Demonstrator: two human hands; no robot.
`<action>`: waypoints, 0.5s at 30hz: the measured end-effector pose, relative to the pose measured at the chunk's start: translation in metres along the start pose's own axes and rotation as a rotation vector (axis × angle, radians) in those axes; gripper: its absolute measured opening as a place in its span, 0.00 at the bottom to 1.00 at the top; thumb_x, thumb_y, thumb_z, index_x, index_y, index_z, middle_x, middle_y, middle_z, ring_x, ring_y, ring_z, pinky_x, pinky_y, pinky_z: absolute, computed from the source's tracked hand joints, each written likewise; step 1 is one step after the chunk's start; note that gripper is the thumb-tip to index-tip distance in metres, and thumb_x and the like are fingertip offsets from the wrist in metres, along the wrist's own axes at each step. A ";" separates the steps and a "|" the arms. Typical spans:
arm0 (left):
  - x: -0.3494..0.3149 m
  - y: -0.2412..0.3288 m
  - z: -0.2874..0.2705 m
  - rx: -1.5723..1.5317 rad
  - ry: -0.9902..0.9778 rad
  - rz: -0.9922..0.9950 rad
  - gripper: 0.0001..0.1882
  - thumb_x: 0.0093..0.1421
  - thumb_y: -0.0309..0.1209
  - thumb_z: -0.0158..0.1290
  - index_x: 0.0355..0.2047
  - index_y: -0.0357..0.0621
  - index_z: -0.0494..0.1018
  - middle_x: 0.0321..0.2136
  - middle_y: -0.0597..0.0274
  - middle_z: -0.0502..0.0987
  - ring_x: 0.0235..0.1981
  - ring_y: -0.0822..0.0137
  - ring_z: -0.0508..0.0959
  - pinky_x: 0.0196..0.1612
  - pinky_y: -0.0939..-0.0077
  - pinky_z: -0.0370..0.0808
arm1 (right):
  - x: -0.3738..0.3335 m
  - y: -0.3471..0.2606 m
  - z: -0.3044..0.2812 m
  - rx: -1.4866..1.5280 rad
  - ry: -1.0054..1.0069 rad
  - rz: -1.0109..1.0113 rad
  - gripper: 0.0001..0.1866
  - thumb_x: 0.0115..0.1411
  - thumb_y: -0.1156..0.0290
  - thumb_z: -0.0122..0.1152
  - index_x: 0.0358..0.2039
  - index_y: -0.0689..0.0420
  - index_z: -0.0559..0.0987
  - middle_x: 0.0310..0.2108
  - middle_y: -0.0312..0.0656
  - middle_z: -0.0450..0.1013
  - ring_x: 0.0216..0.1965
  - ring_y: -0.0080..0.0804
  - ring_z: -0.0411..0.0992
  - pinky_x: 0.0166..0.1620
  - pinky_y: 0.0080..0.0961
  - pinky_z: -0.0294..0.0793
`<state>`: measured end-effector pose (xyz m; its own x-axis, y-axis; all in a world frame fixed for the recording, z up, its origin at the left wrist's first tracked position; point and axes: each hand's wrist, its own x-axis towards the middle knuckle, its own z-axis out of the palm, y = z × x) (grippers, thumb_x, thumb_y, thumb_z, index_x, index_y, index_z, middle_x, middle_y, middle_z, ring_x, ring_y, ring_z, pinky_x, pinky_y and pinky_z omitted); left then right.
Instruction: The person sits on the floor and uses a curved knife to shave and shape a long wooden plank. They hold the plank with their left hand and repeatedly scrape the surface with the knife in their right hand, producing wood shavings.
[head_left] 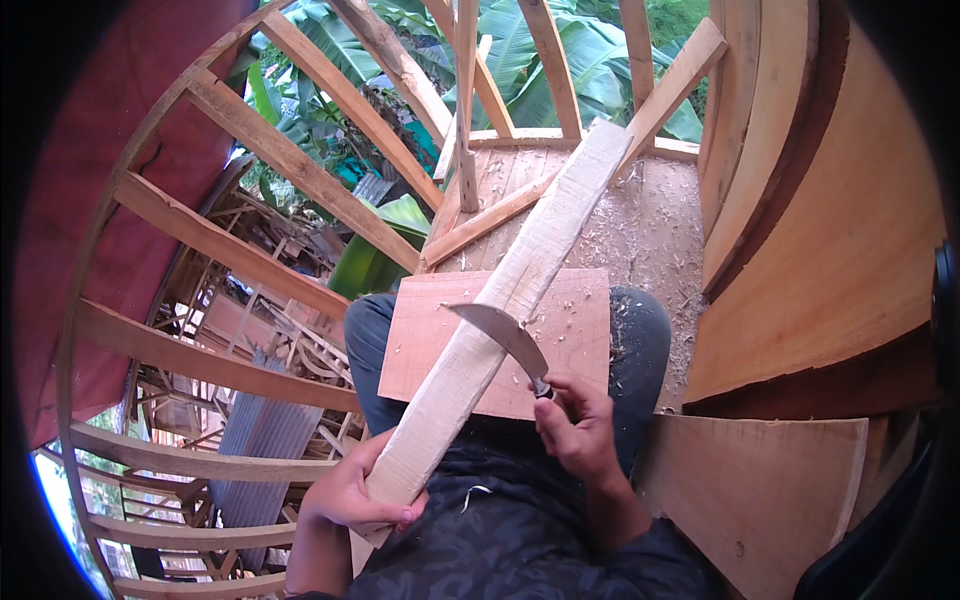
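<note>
A long pale wooden plank (440, 405) runs slantwise from my lap up and away to the right. My left hand (357, 492) is wrapped round its near end. In my right hand (578, 427) is a curved knife (508, 338), gripped by its handle, most of which my fingers hide. The blade lies across the plank's upper face near the middle; whether it touches the wood I cannot tell. Under the plank, a flat reddish board (420, 335) rests across my thighs, with a few shavings on it.
Wood shavings are strewn over the plank floor (655, 235) ahead. Wooden slats (215, 370) form a railing along the left and front. Another beam (672, 90) leans at the far end. Large wooden panels (830, 230) stand at the right, and a flat board (760, 490) lies near my right elbow.
</note>
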<state>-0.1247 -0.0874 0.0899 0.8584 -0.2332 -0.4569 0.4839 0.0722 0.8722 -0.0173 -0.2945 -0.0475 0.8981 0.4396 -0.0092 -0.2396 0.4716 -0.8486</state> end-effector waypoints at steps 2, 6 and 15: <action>0.001 0.001 -0.001 -0.005 0.006 -0.007 0.37 0.47 0.20 0.59 0.56 0.33 0.54 0.23 0.55 0.72 0.21 0.71 0.73 0.23 0.78 0.71 | -0.008 -0.003 0.012 -0.093 -0.170 -0.077 0.11 0.59 0.73 0.56 0.41 0.63 0.75 0.20 0.30 0.68 0.21 0.11 0.62 0.26 0.12 0.61; 0.003 0.002 -0.001 -0.001 -0.012 -0.011 0.37 0.47 0.20 0.60 0.56 0.33 0.55 0.23 0.55 0.73 0.21 0.71 0.73 0.23 0.78 0.71 | 0.000 0.000 0.000 -0.070 0.008 -0.039 0.10 0.57 0.73 0.58 0.39 0.63 0.75 0.21 0.32 0.69 0.21 0.15 0.62 0.25 0.14 0.62; 0.008 -0.003 -0.008 -0.041 -0.017 -0.022 0.38 0.46 0.20 0.60 0.56 0.32 0.55 0.23 0.54 0.73 0.21 0.70 0.75 0.22 0.78 0.71 | 0.001 0.012 -0.005 -0.153 0.068 -0.147 0.09 0.56 0.75 0.59 0.37 0.64 0.74 0.17 0.28 0.64 0.17 0.10 0.58 0.20 0.12 0.55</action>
<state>-0.1180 -0.0817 0.0822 0.8445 -0.2520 -0.4725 0.5095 0.1066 0.8538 -0.0174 -0.2925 -0.0603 0.9433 0.3196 0.0892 -0.0502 0.4032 -0.9137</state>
